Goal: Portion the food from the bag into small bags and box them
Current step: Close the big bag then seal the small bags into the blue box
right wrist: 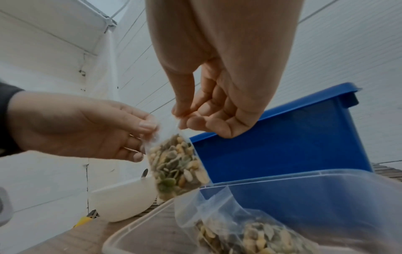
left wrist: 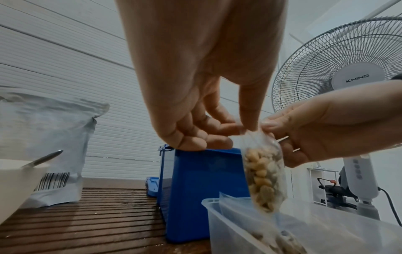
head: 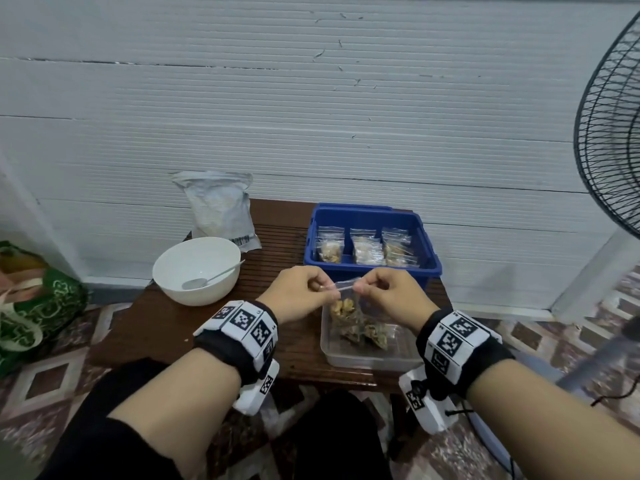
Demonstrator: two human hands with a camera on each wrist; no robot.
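Note:
A small clear zip bag of mixed nuts and seeds hangs above a clear plastic container. My left hand pinches the bag's top edge at its left end, my right hand pinches the right end. The wrist views show the same bag held between both hands' fingertips. More filled small bags lie in the clear container. A blue box behind holds several upright filled bags. The large grey food bag stands at the back left.
A white bowl with a spoon sits left of my hands on the brown slatted table. A standing fan is at the right. A green patterned bag lies on the floor at the left.

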